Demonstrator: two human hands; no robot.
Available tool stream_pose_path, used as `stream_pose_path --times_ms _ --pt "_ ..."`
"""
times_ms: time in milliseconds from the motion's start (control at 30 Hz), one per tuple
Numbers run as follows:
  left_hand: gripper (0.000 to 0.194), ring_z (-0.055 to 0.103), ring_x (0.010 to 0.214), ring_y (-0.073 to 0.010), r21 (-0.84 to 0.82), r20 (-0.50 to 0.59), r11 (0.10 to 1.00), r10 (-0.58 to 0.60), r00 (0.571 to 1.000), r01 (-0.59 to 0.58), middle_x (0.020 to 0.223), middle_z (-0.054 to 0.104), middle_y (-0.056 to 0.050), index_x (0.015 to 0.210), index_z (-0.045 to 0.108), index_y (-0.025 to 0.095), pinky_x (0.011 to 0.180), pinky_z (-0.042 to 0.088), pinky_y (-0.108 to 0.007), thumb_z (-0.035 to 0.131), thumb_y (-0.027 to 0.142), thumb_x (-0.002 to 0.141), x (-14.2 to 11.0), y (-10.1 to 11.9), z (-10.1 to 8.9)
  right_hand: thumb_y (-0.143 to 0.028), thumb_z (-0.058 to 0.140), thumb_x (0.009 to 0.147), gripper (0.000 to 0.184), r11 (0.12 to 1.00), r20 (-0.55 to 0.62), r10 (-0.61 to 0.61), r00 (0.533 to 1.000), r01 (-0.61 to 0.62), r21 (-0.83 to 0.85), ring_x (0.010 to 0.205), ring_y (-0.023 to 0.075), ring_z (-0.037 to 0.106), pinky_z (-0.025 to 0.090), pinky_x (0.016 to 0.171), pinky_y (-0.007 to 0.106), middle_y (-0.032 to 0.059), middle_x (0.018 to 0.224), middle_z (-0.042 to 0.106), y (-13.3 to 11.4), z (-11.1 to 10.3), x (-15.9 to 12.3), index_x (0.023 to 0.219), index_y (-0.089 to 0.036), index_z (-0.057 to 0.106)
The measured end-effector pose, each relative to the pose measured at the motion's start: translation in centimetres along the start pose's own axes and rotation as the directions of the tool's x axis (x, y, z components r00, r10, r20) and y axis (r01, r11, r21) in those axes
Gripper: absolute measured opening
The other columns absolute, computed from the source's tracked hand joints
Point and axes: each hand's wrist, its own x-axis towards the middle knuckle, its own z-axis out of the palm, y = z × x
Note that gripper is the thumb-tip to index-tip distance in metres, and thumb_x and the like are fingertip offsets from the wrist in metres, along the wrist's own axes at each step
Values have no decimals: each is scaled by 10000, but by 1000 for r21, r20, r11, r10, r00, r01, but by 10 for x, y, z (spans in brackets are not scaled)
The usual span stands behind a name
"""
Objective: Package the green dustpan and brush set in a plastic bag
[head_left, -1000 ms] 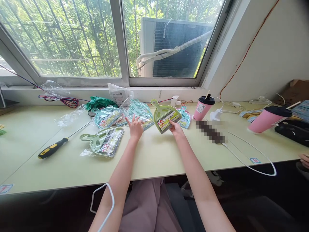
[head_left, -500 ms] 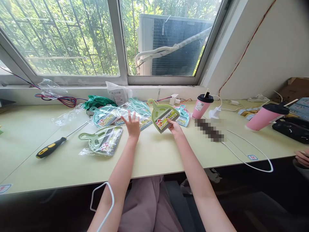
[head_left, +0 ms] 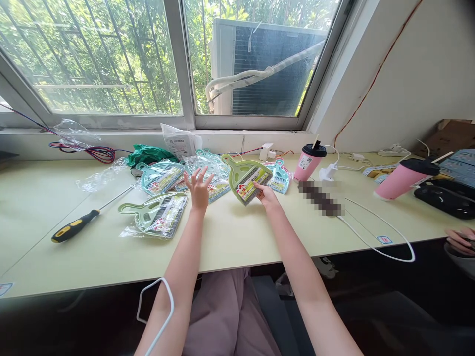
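My right hand [head_left: 266, 195] grips a green dustpan and brush set [head_left: 239, 171] by its lower right edge, thumb across the printed label. The set is held up with its handle toward the upper left. My left hand [head_left: 199, 193] is raised beside it, fingers spread and holding nothing. To the left of that hand a green dustpan set in clear wrap [head_left: 158, 213] lies on the table. Behind the hands are several blue dustpan sets, among them a wrapped one at left [head_left: 158, 177] and another at right [head_left: 280, 177].
A yellow-black screwdriver [head_left: 76, 225] lies at left, near crumpled clear plastic [head_left: 100, 179] and a green bag [head_left: 148, 155]. Pink cups stand at right, one near [head_left: 307, 165] and one farther [head_left: 399, 183]. A white cable [head_left: 374, 251] loops over the table edge. Another person's hand [head_left: 460, 240] shows at far right.
My left hand has shifted slightly left, away from the held set, with its fingers more curved. The right hand keeps its grip on the dustpan set. The view has turned slightly.
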Motion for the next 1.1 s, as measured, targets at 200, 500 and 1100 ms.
stream_pose_path --times_ms 200,500,1100 --pt "516 64 1550 -343 76 -178 943 -308 935 325 1582 392 -73 1234 672 274 1114 -88 -785 408 43 857 5 -8 -12 -43 749 748 179 999 -33 23 999 -24 -29 673 134 710 621 607 220 20 767 758 -1 -1 0 860 -165 683" --pt "643 287 1489 -342 79 147 993 -102 984 91 1565 403 -153 1459 463 193 1229 39 -601 590 291 836 5 17 6 -18 744 747 221 997 -39 57 998 -59 -53 641 145 709 618 600 240 17 745 759 3 0 0 914 -153 694" --pt "352 468 1340 -298 -112 -128 967 -241 962 227 1344 625 -117 1155 737 218 1163 328 -512 451 275 958 6 1 3 -19 789 702 206 972 72 107 992 -90 -216 651 156 725 630 694 273 39 763 773 4 8 -12 845 -137 700"
